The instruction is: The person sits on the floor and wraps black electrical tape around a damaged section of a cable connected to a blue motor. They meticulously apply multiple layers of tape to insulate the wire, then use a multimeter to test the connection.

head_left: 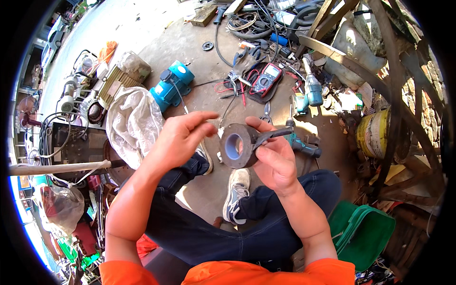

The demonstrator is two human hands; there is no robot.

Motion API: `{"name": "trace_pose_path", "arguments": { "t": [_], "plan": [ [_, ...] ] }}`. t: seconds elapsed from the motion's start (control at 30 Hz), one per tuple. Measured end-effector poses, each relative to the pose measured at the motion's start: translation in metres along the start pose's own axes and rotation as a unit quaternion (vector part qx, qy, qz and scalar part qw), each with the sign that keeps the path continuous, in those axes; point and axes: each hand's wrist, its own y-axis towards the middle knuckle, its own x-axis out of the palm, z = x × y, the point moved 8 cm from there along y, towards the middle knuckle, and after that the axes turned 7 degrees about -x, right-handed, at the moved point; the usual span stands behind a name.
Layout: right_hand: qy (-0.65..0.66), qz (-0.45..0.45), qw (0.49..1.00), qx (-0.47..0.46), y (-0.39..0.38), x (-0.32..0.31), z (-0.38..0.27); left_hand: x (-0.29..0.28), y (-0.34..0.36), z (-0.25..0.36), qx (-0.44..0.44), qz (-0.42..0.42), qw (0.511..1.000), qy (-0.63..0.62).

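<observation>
In the head view my right hand (273, 156) grips a roll of dark tape (228, 156) with a pale blue core, along with a dark thin piece (280, 133) that juts to the right. A loose flap of tape lies over that piece by my thumb. Just left of the roll, my left hand (187, 135) is raised with its fingers apart and bent, apparently holding nothing. Behind my hands sit a teal motor (168, 92), a red and grey multimeter (266, 80) with leads, and scissors (267, 113).
Power tools (311, 88) lie on the right near a yellow spool (373, 133), metal strips and a green bucket (361, 228). Coiled cables (247, 26) are at the back. Machines, a white plastic sack (130, 123) and a wooden pole (57, 168) fill the left. My legs are bent below.
</observation>
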Motion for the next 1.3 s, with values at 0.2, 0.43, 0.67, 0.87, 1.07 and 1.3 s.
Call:
{"name": "trace_pose_path", "arguments": {
  "t": [0.2,0.43,0.67,0.87,1.07,1.3],
  "plan": [
    [0.020,-0.002,0.996,-0.088,0.001,-0.010,-0.037,-0.019,-0.021,0.011,0.005,0.177,0.928,0.327],
    [-0.044,-0.024,0.997,-0.066,-0.002,-0.004,-0.033,0.037,-0.013,0.044,0.044,-0.052,0.981,-0.183],
    [-0.247,-0.080,0.966,0.018,-0.012,-0.015,-0.013,0.080,-0.016,0.023,-0.021,-0.077,0.994,-0.069],
    [-0.188,0.002,0.982,0.005,-0.020,-0.025,0.004,0.073,-0.015,0.018,0.005,-0.046,0.999,-0.007],
    [-0.230,0.045,0.972,-0.016,-0.019,-0.025,0.013,0.061,-0.020,-0.005,-0.065,0.024,0.978,-0.196],
    [-0.290,0.061,0.932,-0.208,-0.018,-0.030,-0.029,0.047,-0.009,-0.027,-0.069,0.077,0.933,-0.345]
  ]
}}
